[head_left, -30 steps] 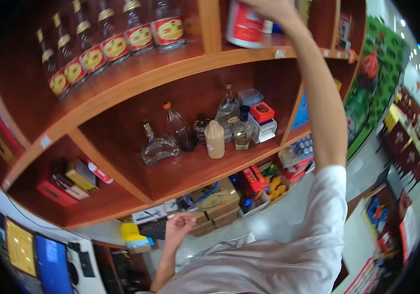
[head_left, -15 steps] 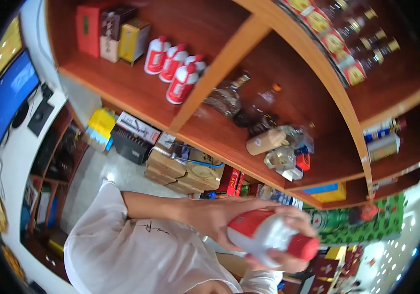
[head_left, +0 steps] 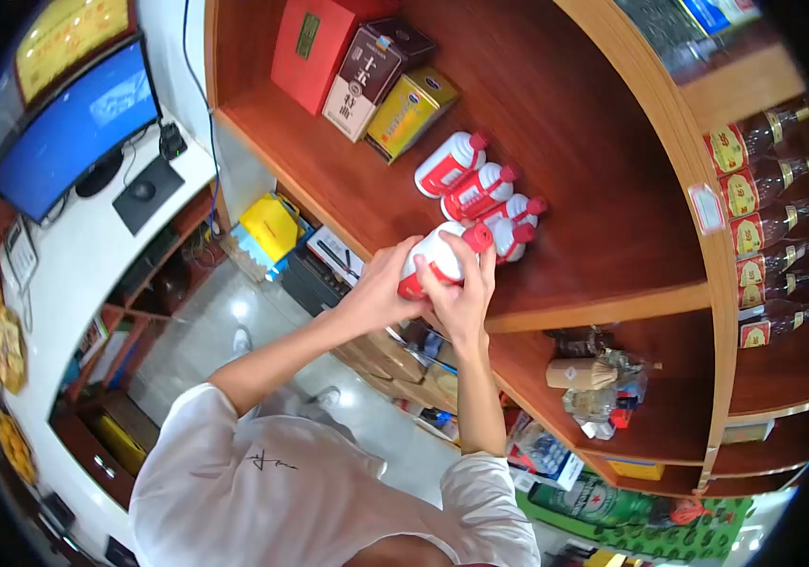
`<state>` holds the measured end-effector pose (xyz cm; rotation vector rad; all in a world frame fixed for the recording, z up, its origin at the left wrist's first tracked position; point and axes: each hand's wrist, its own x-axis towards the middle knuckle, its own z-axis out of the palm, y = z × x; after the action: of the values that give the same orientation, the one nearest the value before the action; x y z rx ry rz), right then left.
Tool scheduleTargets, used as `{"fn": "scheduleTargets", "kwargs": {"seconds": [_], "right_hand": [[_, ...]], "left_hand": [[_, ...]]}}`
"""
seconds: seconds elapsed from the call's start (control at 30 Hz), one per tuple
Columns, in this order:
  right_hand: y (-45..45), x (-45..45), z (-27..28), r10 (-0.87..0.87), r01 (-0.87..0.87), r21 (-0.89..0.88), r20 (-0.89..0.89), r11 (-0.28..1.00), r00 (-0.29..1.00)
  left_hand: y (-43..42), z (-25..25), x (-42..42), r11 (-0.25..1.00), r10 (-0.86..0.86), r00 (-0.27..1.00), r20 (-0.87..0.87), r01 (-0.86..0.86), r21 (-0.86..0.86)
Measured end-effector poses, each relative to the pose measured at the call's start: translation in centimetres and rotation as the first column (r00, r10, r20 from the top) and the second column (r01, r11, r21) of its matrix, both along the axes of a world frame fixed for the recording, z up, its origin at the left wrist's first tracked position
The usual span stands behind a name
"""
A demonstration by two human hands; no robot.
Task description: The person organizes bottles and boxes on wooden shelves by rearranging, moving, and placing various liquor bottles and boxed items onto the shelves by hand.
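A white bottle with a red label and red cap (head_left: 434, 253) is held between both my hands, tilted, at the front edge of the wooden shelf (head_left: 603, 274). My left hand (head_left: 376, 288) is wrapped round its lower side. The fingers of my right hand (head_left: 466, 300) grip its other side, close below the cap. Just behind it on the shelf stand several matching white-and-red bottles (head_left: 451, 163), close together in a group. Farther left along the same shelf are a red box (head_left: 313, 52), a dark-and-pale box (head_left: 371, 76) and a yellow box (head_left: 411, 113).
A wooden divider (head_left: 612, 307) separates this bay from one with glass bottles and a brown container (head_left: 582, 374). Amber bottles (head_left: 773, 175) line a shelf at right. Cartons (head_left: 390, 357) sit below. At left, a white counter (head_left: 74, 265) carries a monitor (head_left: 83, 123) and mouse (head_left: 142, 189).
The view has swung left along the shelf. Both hands have brought the held bottle from in front of the neighbouring bay to beside the group of matching bottles.
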<state>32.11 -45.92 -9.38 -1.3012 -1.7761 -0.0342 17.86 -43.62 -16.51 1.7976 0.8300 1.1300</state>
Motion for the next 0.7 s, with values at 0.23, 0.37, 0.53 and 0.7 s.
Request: {"fn": "scheduleTargets", "kwargs": {"seconds": [0.23, 0.37, 0.53, 0.7], "right_hand": [[8.2, 0.1, -4.2, -0.338, 0.336, -0.104, -0.011, 0.936, 0.941], [9.3, 0.4, -5.1, -0.422, 0.42, -0.115, 0.014, 0.9, 0.907], [8.3, -1.4, -3.1, -0.559, 0.559, 0.028, 0.092, 0.829, 0.824], [1.6, -5.2, -5.0, -0.692, 0.694, 0.033, -0.056, 0.719, 0.719]], "left_hand": [[12.7, -4.6, 2.3, 0.968, -0.248, 0.957, -0.152, 0.238, -0.079], [15.2, -5.5, 3.6, 0.919, -0.385, 0.915, -0.118, 0.367, -0.147], [16.3, -6.5, 5.9, 0.933, -0.359, 0.927, -0.106, 0.356, -0.05], [15.8, -4.8, 6.0, 0.933, -0.343, 0.939, 0.038, 0.345, -0.101]]}}
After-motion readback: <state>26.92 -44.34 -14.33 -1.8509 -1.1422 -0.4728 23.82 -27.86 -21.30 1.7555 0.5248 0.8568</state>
